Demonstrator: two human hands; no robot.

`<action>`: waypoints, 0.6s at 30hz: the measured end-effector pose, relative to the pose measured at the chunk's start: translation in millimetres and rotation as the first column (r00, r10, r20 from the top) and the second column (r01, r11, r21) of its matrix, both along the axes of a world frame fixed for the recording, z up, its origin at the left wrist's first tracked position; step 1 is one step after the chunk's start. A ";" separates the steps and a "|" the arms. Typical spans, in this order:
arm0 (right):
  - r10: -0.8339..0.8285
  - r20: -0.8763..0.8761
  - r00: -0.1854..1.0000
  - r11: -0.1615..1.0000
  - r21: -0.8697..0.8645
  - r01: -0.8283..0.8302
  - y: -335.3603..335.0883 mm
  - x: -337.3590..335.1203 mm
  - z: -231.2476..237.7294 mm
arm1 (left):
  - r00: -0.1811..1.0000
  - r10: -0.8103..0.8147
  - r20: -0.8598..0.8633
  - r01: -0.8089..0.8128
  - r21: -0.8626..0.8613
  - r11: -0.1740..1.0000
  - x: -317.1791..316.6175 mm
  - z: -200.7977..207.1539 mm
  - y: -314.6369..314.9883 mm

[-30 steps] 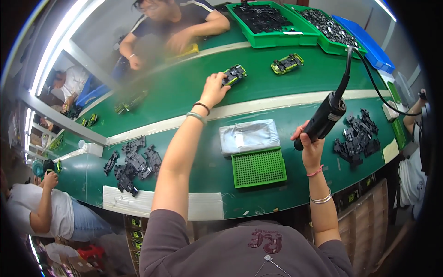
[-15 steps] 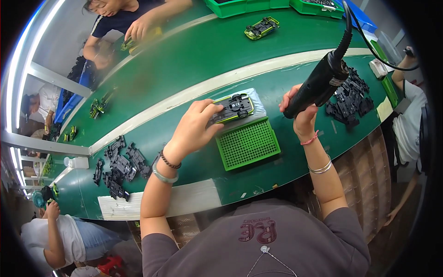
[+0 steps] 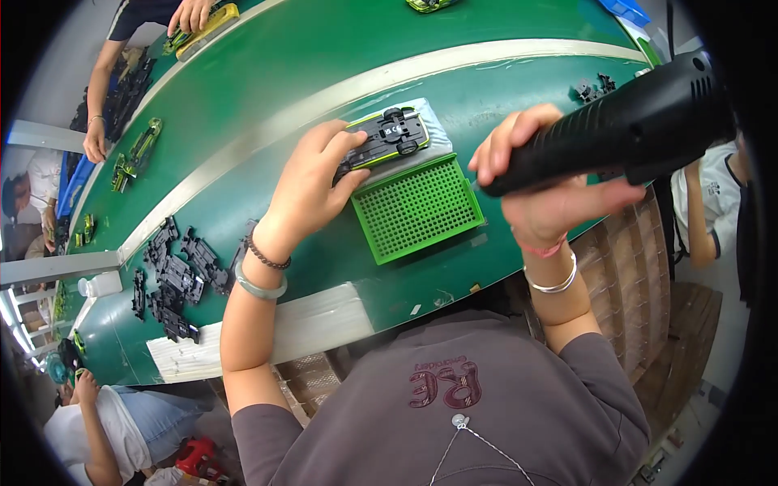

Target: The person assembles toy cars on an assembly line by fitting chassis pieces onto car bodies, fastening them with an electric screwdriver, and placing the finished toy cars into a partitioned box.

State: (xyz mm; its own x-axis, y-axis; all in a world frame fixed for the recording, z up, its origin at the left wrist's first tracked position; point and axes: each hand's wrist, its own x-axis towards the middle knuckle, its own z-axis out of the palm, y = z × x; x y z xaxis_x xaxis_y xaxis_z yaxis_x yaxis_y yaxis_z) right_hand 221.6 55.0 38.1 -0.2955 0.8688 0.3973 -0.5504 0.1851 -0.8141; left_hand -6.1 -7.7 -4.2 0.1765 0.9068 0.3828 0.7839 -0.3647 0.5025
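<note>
Half-curled left hand (image 3: 312,174) holds upturned toy car (image 3: 389,136), black base (image 3: 371,151) seemingly fitted; to its right, right hand (image 3: 541,212) wraps power tool (image 3: 620,130), not yet applied.

Around the basket (image 3: 417,209), the table (image 3: 478,104) is bare at 1 o'clock, between the pad (image 3: 438,132) and the right fingers (image 3: 496,154), and at 6 o'clock down to its near edge. The left fingers (image 3: 347,142) and car (image 3: 377,142) obstruct 10 to 11 o'clock; the right fingers and bulky tool (image 3: 616,125) block 2 o'clock. At 8 o'clock, a bare gap separates basket and left forearm (image 3: 253,328), with the heap (image 3: 176,275) beyond.
</note>
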 end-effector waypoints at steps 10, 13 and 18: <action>0.154 -0.047 0.987 0.987 0.040 -0.153 -7.7 -4.3 -35.3 | 0.999 -0.024 -0.026 0.022 -0.065 0.998 -1.7 1.0 -1.3; 0.040 -0.119 0.992 0.998 0.050 -0.034 -7.4 -2.3 -42.6 | 0.999 -0.023 -0.035 0.021 -0.071 0.997 -1.4 0.0 -0.5; -0.012 -0.063 0.998 1.000 -0.011 0.012 -11.4 2.4 -50.9 | 1.000 -0.005 -0.026 0.003 -0.079 0.997 -1.2 -2.4 -1.8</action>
State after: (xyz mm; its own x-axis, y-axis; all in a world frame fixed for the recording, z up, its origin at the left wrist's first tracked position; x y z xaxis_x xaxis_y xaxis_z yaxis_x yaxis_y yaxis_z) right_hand 223.9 43.7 -12.8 -0.2596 0.8762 0.4060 -0.5986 0.1840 -0.7797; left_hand -7.3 -9.5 -6.7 0.1893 0.9333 0.3053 0.7959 -0.3279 0.5089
